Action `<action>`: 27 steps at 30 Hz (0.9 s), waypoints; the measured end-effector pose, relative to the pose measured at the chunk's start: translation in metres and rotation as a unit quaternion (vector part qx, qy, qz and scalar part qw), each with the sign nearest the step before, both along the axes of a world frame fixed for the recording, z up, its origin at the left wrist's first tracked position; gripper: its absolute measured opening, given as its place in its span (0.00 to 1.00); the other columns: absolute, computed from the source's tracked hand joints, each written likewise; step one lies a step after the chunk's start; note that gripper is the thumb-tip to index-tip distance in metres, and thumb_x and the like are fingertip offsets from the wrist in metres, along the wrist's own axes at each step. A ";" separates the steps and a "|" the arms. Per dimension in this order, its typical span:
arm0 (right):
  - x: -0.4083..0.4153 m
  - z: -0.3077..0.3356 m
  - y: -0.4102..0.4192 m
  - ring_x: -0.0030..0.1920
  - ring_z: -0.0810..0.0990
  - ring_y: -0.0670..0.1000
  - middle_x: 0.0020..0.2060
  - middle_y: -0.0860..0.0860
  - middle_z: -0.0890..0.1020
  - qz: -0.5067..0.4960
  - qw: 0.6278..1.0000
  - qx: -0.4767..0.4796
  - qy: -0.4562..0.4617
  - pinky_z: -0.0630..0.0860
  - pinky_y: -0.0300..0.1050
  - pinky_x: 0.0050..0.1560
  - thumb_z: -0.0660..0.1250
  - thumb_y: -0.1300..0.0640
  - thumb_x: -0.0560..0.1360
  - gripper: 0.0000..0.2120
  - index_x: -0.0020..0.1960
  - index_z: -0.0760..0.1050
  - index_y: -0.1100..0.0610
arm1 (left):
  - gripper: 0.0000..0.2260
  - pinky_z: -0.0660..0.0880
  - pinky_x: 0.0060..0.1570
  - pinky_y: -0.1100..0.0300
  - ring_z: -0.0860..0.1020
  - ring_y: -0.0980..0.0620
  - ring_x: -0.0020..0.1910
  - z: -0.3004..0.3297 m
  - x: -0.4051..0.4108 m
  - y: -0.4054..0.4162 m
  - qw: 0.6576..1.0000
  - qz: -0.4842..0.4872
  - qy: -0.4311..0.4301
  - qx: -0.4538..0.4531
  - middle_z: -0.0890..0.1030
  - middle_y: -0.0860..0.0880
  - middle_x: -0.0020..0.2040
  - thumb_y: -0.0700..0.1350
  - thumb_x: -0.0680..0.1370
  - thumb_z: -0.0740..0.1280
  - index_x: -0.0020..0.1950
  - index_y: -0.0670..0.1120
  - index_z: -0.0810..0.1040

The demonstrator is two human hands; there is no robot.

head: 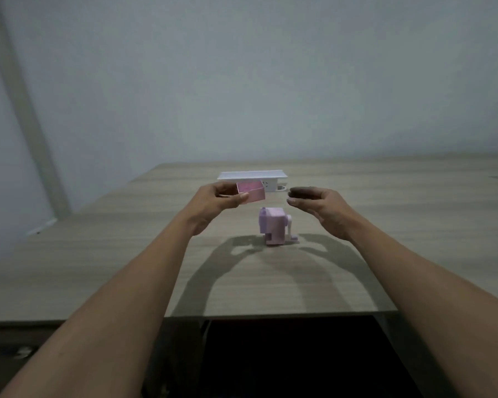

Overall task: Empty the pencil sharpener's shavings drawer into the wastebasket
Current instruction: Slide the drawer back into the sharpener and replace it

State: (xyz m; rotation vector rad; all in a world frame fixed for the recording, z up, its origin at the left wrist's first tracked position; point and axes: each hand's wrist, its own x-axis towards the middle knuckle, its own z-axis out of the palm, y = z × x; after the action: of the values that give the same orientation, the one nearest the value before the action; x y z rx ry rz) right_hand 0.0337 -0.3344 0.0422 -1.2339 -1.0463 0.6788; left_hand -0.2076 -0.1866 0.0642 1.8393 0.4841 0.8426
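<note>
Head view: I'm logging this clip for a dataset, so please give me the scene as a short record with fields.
setting: wooden table against a pale wall
sharpener: pink pencil sharpener upright on the table, crank on its right side
drawer: pink shavings drawer out of the sharpener, held in the air
left hand: left hand pinching the drawer
right hand: right hand empty, fingers loosely curled, above the sharpener
behind: white power strip
wastebasket: not visible
</note>
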 end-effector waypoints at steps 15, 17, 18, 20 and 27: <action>0.005 -0.027 0.018 0.62 0.82 0.49 0.63 0.52 0.83 0.040 0.987 -0.093 -0.125 0.76 0.34 0.52 0.78 0.62 0.71 0.29 0.71 0.76 0.60 | 0.16 0.79 0.46 0.60 0.83 0.51 0.44 -0.072 -0.010 0.017 0.987 -0.010 0.115 -0.113 0.87 0.41 0.52 0.41 0.74 0.77 0.61 0.39 0.84; 0.007 -0.029 0.019 0.62 0.83 0.50 0.61 0.51 0.85 0.045 0.987 -0.086 -0.124 0.76 0.36 0.56 0.78 0.61 0.71 0.26 0.68 0.78 0.60 | 0.14 0.81 0.44 0.64 0.84 0.53 0.43 -0.073 -0.007 0.014 0.987 -0.020 0.120 -0.106 0.87 0.41 0.51 0.39 0.75 0.76 0.60 0.39 0.84; 0.008 -0.031 0.020 0.62 0.83 0.50 0.61 0.51 0.85 0.047 0.987 -0.084 -0.126 0.76 0.38 0.58 0.78 0.61 0.71 0.25 0.67 0.79 0.60 | 0.14 0.81 0.44 0.64 0.84 0.53 0.43 -0.074 -0.005 0.012 0.987 -0.023 0.119 -0.106 0.87 0.41 0.51 0.39 0.75 0.76 0.60 0.39 0.84; 0.008 -0.032 0.020 0.62 0.83 0.50 0.61 0.51 0.85 0.047 0.987 -0.083 -0.127 0.77 0.38 0.58 0.78 0.60 0.72 0.24 0.67 0.79 0.59 | 0.15 0.81 0.46 0.62 0.83 0.52 0.44 -0.075 -0.001 0.011 0.987 -0.028 0.117 -0.106 0.87 0.39 0.53 0.39 0.75 0.76 0.61 0.38 0.84; 0.010 -0.033 0.021 0.62 0.82 0.49 0.62 0.51 0.84 0.057 0.985 -0.080 -0.142 0.77 0.37 0.56 0.77 0.59 0.73 0.25 0.68 0.78 0.59 | 0.15 0.81 0.47 0.63 0.84 0.52 0.45 -0.077 0.005 0.013 0.989 -0.041 0.101 -0.098 0.86 0.39 0.55 0.41 0.75 0.76 0.62 0.39 0.84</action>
State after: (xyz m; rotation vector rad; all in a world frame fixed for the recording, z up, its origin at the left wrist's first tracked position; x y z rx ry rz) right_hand 0.0435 -0.3131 0.0091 -1.4487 -1.3267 0.6993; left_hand -0.2021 -0.1737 -0.0130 1.7567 0.5941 0.5347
